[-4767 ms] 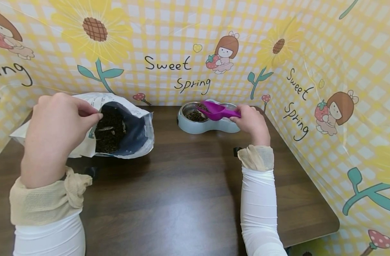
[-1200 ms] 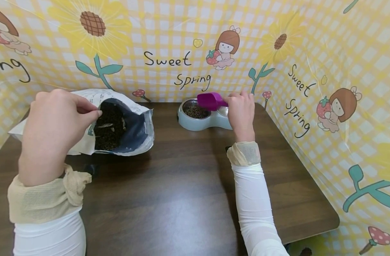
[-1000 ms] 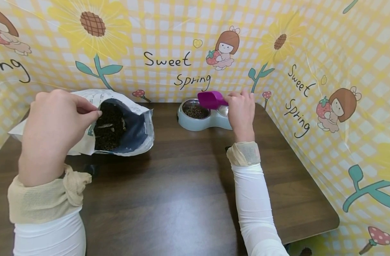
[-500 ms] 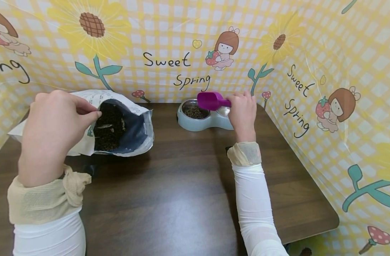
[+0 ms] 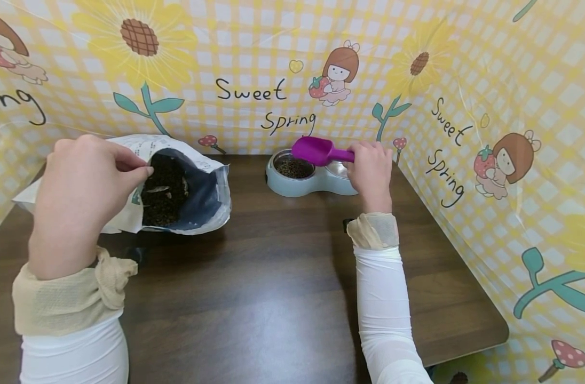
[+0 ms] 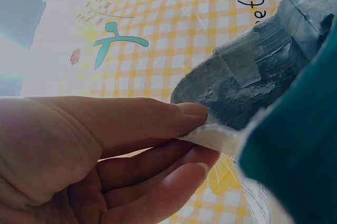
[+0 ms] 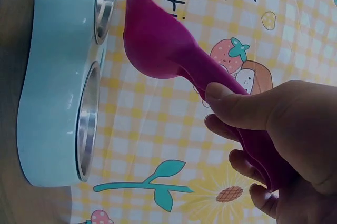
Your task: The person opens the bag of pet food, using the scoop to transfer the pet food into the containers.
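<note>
Head view shows the right hand [image 5: 371, 173] gripping a purple scoop [image 5: 316, 151] by its handle, held above the feeder's [image 5: 297, 186] left bowl, which holds kibble. The left hand [image 5: 83, 186] pinches the rim of the open food bag [image 5: 196, 197], which lies on the surface. If that pinch slips, the mouth could sag and kibble might spill. Nothing lies between the hands, only bare surface [image 5: 273, 277].

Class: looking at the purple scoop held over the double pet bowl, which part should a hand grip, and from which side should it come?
Grip the scoop by its narrow handle, coming from the right: the handle points that way, where the right hand holds it.
</note>
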The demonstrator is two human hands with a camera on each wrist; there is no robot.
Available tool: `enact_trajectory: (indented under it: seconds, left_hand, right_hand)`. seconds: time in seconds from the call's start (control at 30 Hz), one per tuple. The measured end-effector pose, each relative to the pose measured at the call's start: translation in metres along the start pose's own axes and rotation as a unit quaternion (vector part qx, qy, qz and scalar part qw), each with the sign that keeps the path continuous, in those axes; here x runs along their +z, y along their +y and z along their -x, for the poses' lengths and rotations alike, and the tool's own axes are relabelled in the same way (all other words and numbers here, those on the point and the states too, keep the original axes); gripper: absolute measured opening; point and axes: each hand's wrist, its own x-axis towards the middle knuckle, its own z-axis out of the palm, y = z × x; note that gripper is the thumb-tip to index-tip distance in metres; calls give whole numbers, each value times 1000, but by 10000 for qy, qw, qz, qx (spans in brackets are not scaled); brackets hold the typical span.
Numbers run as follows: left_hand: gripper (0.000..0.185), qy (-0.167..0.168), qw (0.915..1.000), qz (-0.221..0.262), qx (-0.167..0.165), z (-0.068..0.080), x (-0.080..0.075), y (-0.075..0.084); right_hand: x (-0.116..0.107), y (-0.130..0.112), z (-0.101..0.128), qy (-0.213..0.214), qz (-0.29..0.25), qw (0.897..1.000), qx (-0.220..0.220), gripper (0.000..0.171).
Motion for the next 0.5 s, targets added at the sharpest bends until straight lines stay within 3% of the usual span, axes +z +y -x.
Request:
enact_trajectory:
  seconds: [0.2,0.5]
  left_hand:
    - [18,-37,10000,3,-12,0,0,0]
    - [17,-23,10000,39,-27,0,0,0]
  right_hand:
    - [-2,5,0,-321,-104,9994,-7,24]
    - [-14,11,0,-1118,-1018,9884,-150,28]
